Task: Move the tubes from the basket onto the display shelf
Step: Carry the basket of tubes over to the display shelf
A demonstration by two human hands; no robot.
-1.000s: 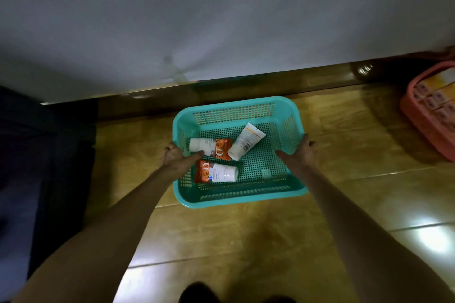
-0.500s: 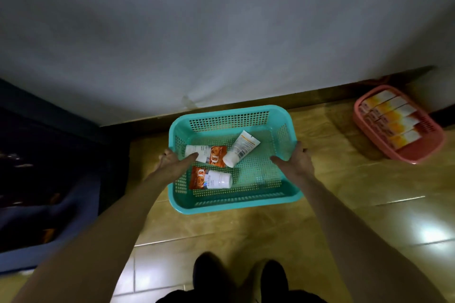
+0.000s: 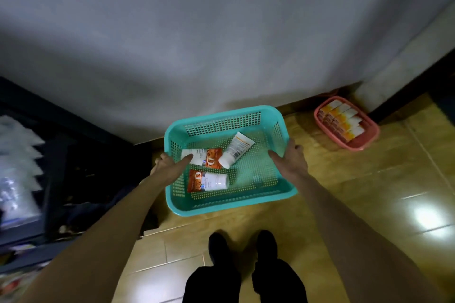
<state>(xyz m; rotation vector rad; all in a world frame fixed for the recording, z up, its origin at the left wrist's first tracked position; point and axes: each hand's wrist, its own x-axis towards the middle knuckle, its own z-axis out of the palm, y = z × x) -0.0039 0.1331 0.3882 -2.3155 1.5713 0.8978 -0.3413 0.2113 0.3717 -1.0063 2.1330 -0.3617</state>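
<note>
I hold a teal plastic basket [image 3: 231,205] off the floor by its two short sides. My left hand [image 3: 170,167] grips the left rim with the thumb inside, and my right hand [image 3: 290,160] grips the right rim. Three tubes lie flat in it: a white and orange tube [image 3: 203,157] by my left thumb, a second white and orange tube [image 3: 208,181] in front of it, and a white tube [image 3: 237,149] with an orange stripe tilted at the back. A dark shelf unit [image 3: 29,179] stands at the left, blurred.
A pink basket [image 3: 364,141] with several orange and white boxes sits on the tiled floor at the right, against the grey wall [image 3: 221,44]. My dark-trousered legs and shoes [image 3: 242,248] are below the teal basket. White packets [image 3: 17,167] fill the shelf at the far left.
The teal basket has come up off the floor with both hands on its sides. The view has pulled back and up, bringing my legs, the pink basket and the shelf at the left into sight.
</note>
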